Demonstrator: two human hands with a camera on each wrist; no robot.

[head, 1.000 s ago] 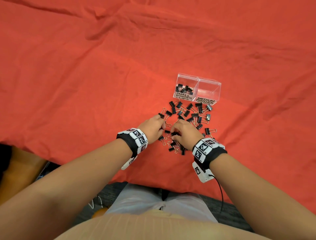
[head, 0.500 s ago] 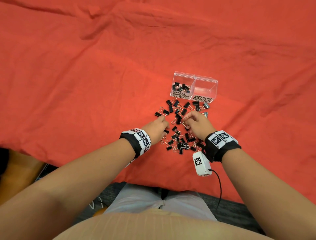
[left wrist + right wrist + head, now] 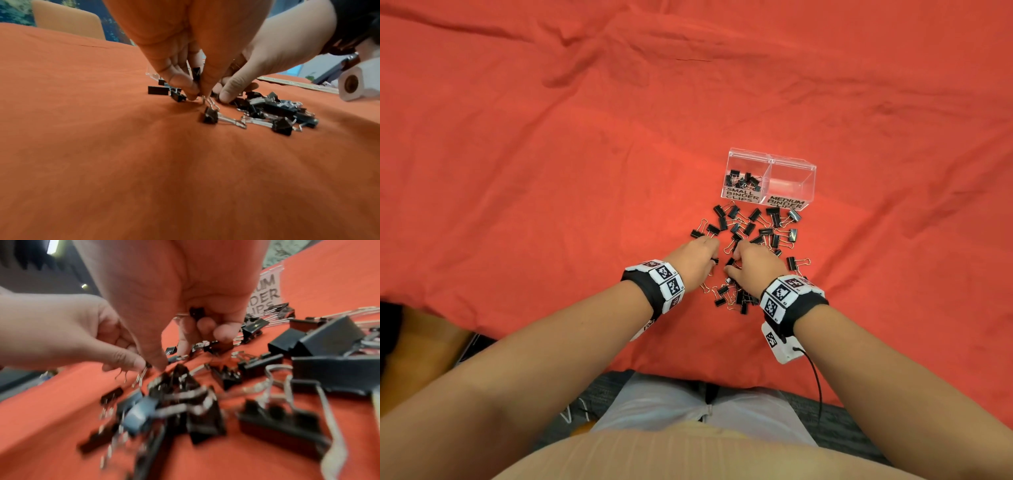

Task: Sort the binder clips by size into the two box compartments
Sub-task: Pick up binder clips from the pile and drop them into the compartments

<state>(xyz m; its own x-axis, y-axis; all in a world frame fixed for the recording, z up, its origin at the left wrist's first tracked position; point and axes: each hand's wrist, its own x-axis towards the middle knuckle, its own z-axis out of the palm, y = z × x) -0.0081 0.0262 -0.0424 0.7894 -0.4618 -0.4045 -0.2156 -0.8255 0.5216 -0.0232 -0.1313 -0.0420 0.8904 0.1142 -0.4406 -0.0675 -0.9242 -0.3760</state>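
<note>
A clear two-compartment box (image 3: 789, 165) stands on the red cloth; its left half, labelled small, holds several small clips (image 3: 743, 179), and its right half, labelled medium, shows none. Black binder clips (image 3: 753, 226) of both sizes lie scattered between the box and my hands. My left hand (image 3: 697, 257) pinches the wire handle of a small clip (image 3: 210, 113) on the cloth, with another small clip (image 3: 196, 73) tucked under its fingers. My right hand (image 3: 753, 263) is close beside it, curled fingers holding a small clip (image 3: 197, 313), thumb and forefinger reaching down into the pile.
The red cloth (image 3: 551, 171) is wrinkled and covers the table (image 3: 893, 308) to its near edge by my lap. More clips (image 3: 732, 298) lie under and behind my right wrist. An orange chair back (image 3: 68, 24) stands beyond the far edge.
My right hand reached forward toward the clips near the box half a second ago and has come back beside the left hand. The left hand has barely moved.
</note>
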